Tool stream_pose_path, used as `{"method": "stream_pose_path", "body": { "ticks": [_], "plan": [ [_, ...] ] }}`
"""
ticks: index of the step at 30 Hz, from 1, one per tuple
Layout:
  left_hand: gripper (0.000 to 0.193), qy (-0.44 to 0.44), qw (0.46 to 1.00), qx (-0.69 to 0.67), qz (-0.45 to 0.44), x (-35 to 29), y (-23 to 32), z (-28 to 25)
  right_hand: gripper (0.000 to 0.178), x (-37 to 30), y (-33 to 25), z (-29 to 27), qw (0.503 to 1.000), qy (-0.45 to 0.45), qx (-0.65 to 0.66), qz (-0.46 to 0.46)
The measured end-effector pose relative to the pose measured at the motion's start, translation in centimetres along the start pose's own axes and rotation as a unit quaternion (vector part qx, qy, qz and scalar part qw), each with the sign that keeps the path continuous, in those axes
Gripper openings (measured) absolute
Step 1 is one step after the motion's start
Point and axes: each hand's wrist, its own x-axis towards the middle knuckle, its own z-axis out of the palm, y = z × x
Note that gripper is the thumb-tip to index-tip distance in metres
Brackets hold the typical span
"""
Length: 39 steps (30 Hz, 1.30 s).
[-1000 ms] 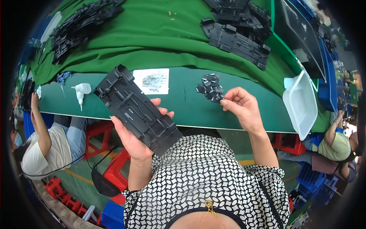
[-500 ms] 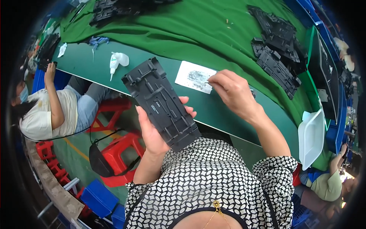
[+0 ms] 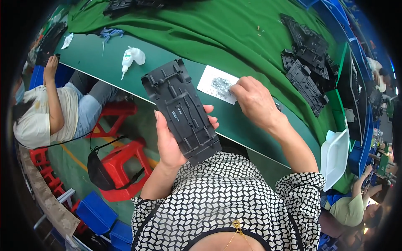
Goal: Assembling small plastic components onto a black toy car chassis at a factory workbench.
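My left hand (image 3: pixel 167 144) grips a long black moulded plastic part (image 3: pixel 180 111) from below, its ribbed face turned up and tilted above the table's near edge. The thumb lies along its left side and fingertips curl over the right. On the table beyond it rests a flat white sheet or tray (image 3: pixel 204 78) bearing many tiny dark pieces (image 3: pixel 220 85). My right hand (image 3: pixel 258 102) is at that sheet's right edge with thumb and fingers pinched together. Whatever sits between those fingertips is hidden or too small to name.
A white squeeze bottle (image 3: pixel 133 57) lies on the green table (image 3: pixel 165 56). More black parts (image 3: pixel 307 73) are piled on green cloth (image 3: pixel 234 46) at the right, near a white tub (image 3: pixel 334 161). Red stools (image 3: pixel 121 165) and a seated person (image 3: pixel 46 113) are to the left.
My right hand's fingertips have come down closer to the white sheet's edge. The black part is still in my left hand and appears slightly more upright. The whole view has shifted a little.
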Motion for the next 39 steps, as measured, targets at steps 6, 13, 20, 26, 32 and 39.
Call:
{"method": "stream_pose_path", "body": {
  "ticks": [6, 13, 20, 26, 32, 39],
  "plan": [
    [0.089, 0.005, 1.0, 0.018, -0.01, 0.0, -0.1, -0.4, 0.008, 0.2, -0.3, -1.4, 0.991, -0.02, 0.101, 0.091],
    [0.088, 0.01, 0.999, 0.041, -0.014, 0.0, -0.4, 0.1, 0.01, 1.4, 0.8, 0.0, 0.988, -0.022, 0.075, 0.132],
    [0.09, 0.028, 0.999, 0.025, -0.005, 0.0, -0.5, -0.2, 0.005, 2.8, 0.9, 1.0, 0.996, 0.073, 0.052, 0.01],
    [0.086, 0.023, 0.999, 0.039, -0.005, -0.1, -0.4, -0.2, 0.007, 1.7, 1.0, 0.3, 0.998, 0.004, 0.004, -0.065],
    [0.085, 0.026, 0.998, 0.055, -0.005, -0.2, -0.5, -0.1, 0.007, 1.7, 0.0, -1.1, 0.992, 0.021, 0.118, 0.033],
    [0.085, 0.026, 0.999, 0.042, -0.011, -0.2, -0.7, 0.4, 0.01, 2.4, 0.7, 0.4, 0.986, -0.013, 0.098, 0.135]
  ]
}}
